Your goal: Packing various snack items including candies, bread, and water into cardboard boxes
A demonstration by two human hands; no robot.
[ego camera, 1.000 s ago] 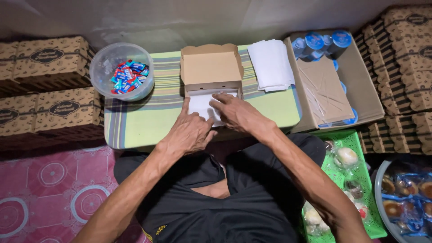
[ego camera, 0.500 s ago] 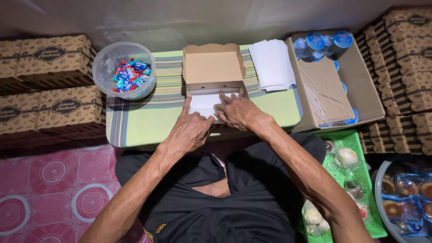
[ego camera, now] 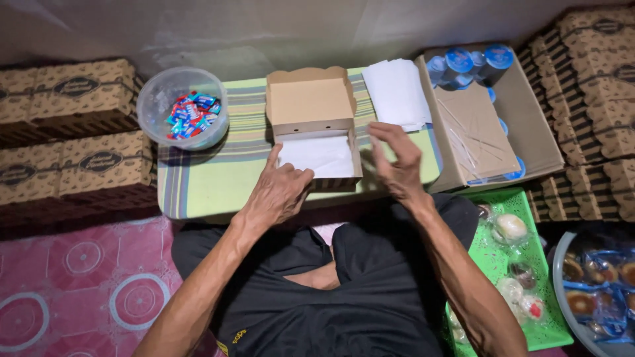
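A low table covered with a green-and-yellow striped cloth (ego camera: 211,178) stands against a pale grey draped backdrop (ego camera: 264,33) on a pink floor mat patterned with circles (ego camera: 73,291), dimly lit, with stacked brown printed cardboard boxes (ego camera: 66,132) lining both sides.

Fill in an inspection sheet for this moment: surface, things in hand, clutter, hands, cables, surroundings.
Surface: striped green low table.
Things in hand: open cardboard box lined with white paper.
Clutter: clear tub of wrapped sweets, stack of white paper sheets.
Hands: left hand on the box's front edge; right hand open, raised beside the box.
Cables: nothing seen.
Surroundings: stacked printed boxes, carton of sealed cups, green tray of wrapped cakes.
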